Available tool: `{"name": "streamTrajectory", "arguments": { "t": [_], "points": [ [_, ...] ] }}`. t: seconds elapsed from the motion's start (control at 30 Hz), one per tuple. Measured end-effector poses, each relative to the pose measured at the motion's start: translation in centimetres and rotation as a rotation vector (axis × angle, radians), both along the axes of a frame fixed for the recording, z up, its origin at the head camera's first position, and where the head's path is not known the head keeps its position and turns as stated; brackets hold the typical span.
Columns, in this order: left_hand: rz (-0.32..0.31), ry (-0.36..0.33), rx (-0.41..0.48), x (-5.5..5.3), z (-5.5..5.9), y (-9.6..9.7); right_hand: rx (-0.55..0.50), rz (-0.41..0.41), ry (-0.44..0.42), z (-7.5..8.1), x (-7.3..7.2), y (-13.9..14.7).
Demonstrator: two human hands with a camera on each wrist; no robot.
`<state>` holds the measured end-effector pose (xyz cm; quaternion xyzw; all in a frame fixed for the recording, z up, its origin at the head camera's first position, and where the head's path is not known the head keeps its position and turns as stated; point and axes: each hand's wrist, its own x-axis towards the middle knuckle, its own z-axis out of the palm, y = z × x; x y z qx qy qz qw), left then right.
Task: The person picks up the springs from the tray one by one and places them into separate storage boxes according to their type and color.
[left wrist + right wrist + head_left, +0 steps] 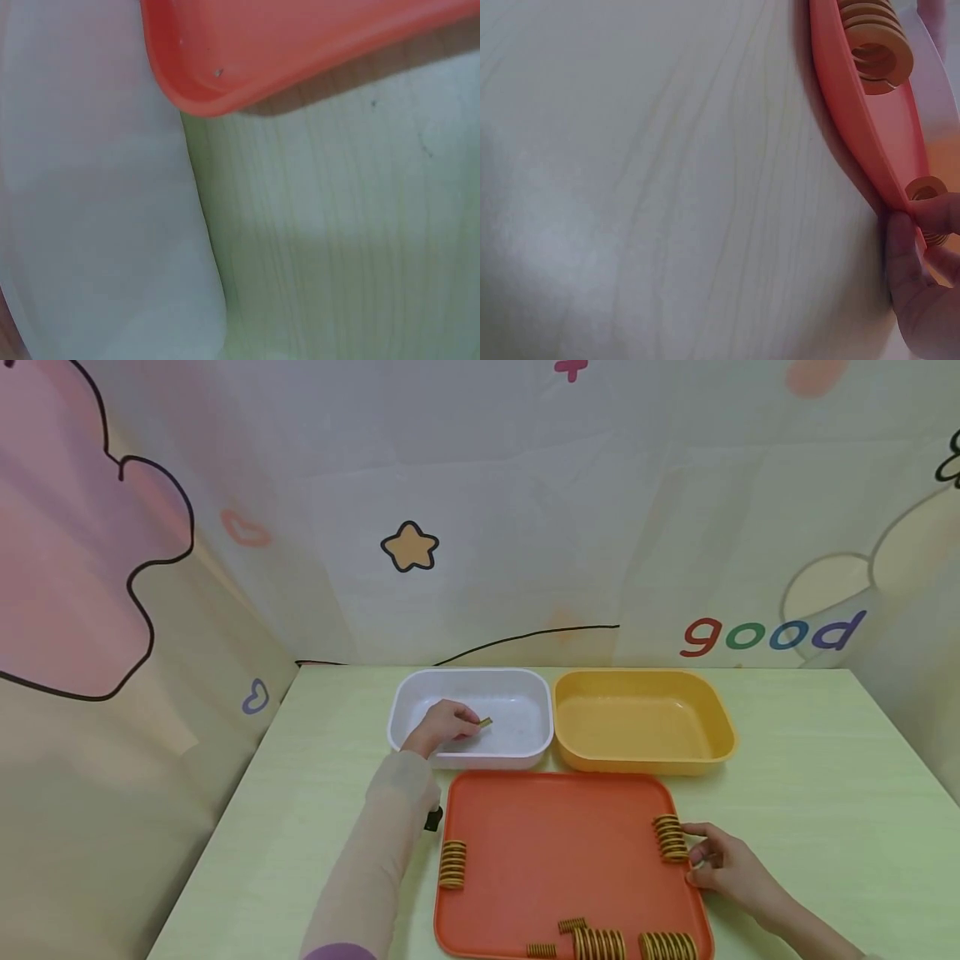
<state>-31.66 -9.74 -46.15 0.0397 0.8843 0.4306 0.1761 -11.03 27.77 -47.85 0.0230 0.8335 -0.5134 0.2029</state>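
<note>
My left hand (448,723) is over the white tub (517,752) in the head view and pinches a small gold coil spring (485,722). The left wrist view shows a pale sleeve (105,195) but not the hand. At the right side of the orange-red tray (555,852), my right hand (731,868) grips the rim, thumb outside and fingers over it in the right wrist view. Close beside its fingertips lies a large brown-gold coil spring (671,838). Another large spring (453,865) lies along the tray's left edge.
A yellow tub (645,764) stands beside the white one, behind the tray. Along the tray's near edge lie two large springs (598,944) and two small springs (542,951). A printed cloth (480,593) hangs behind the pale green table (817,760).
</note>
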Motion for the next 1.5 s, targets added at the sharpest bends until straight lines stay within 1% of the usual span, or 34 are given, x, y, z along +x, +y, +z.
{"name": "streamTrajectory", "arguments": {
  "t": [0.2,0.43,0.5,0.6,0.63,0.7,0.73,0.77,0.83,0.87,0.9,0.93,0.97,1.0,1.03,1.07,1.13,1.17,1.2,1.23,1.27,1.3,1.37,1.43,1.47,1.5],
  "points": [
    [0.004,0.001,-0.078,-0.3,-0.3,-0.3,0.005,0.005,0.013,0.1,0.0,0.0],
    [0.007,0.006,-0.118,-0.2,-0.4,-0.4,-0.018,0.018,0.010,0.1,0.0,0.1],
    [0.016,0.005,-0.136,-0.6,-0.8,-0.3,-0.023,0.016,0.006,0.1,0.0,0.1],
    [-0.023,0.043,-0.144,-1.1,-1.6,-0.6,-0.028,0.017,0.002,0.1,0.0,0.1],
    [-0.039,0.059,-0.142,-2.4,-3.3,-1.0,-0.029,0.017,0.001,0.1,0.0,0.1],
    [-0.070,0.075,-0.139,-5.4,-7.6,-1.8,-0.029,0.018,0.002,0.1,0.0,0.1],
    [-0.095,0.090,-0.121,-7.0,-10.2,-2.5,-0.029,0.019,0.002,0.1,0.0,0.1],
    [-0.104,0.097,-0.111,-8.8,-12.8,-3.0,-0.030,0.019,0.002,0.1,0.0,0.2],
    [-0.100,0.087,-0.097,-12.7,-18.5,-4.0,-0.031,0.019,0.002,0.1,0.0,0.2],
    [-0.095,0.084,-0.098,-13.4,-19.5,-4.1,-0.031,0.020,0.002,0.1,0.0,0.2],
    [-0.092,0.094,-0.096,-13.7,-20.0,-4.2,-0.033,0.020,0.001,0.1,0.0,0.2],
    [-0.088,0.105,-0.091,-13.6,-20.2,-4.2,-0.035,0.020,0.000,0.1,0.0,0.2],
    [-0.080,0.109,-0.099,-11.9,-17.8,-3.9,-0.036,0.021,-0.001,0.1,0.0,0.2],
    [-0.066,0.086,-0.108,-10.9,-16.4,-3.5,-0.037,0.021,-0.001,0.1,0.0,0.2],
    [-0.071,0.102,-0.088,-9.8,-14.9,-3.4,-0.038,0.022,-0.001,0.2,0.0,0.2],
    [-0.082,0.127,-0.058,-8.5,-13.1,-3.2,-0.038,0.023,0.001,0.2,0.0,0.2],
    [-0.067,0.084,-0.039,-5.4,-8.3,-2.5,-0.037,0.025,0.008,0.2,0.0,0.1],
    [-0.057,0.063,-0.039,-3.7,-5.7,-2.0,-0.037,0.027,0.012,0.2,0.0,0.1],
    [-0.043,0.040,-0.038,-3.6,-5.2,-1.8,-0.038,0.028,0.015,0.2,0.0,0.1],
    [-0.040,0.046,-0.037,-2.6,-3.8,-1.6,-0.036,0.029,0.018,0.2,0.0,0.1],
    [-0.023,0.017,-0.059,-1.6,-2.0,-1.2,-0.035,0.029,0.019,0.1,0.0,0.1],
    [-0.003,-0.013,-0.078,-0.7,-0.6,-0.9,-0.035,0.030,0.020,0.1,0.0,0.2],
    [-0.009,0.002,-0.065,-0.2,0.2,-0.9,-0.037,0.030,0.019,0.0,0.0,0.2],
    [-0.038,0.024,-0.022,-0.1,0.2,-1.2,-0.037,0.030,0.018,0.0,0.0,0.2],
    [-0.069,0.043,0.037,-1.0,-1.0,-1.7,-0.037,0.030,0.017,0.0,0.0,0.2],
    [-0.073,0.036,0.051,-1.3,-1.2,-1.8,-0.037,0.031,0.020,0.0,0.0,0.2]
  ]
}}
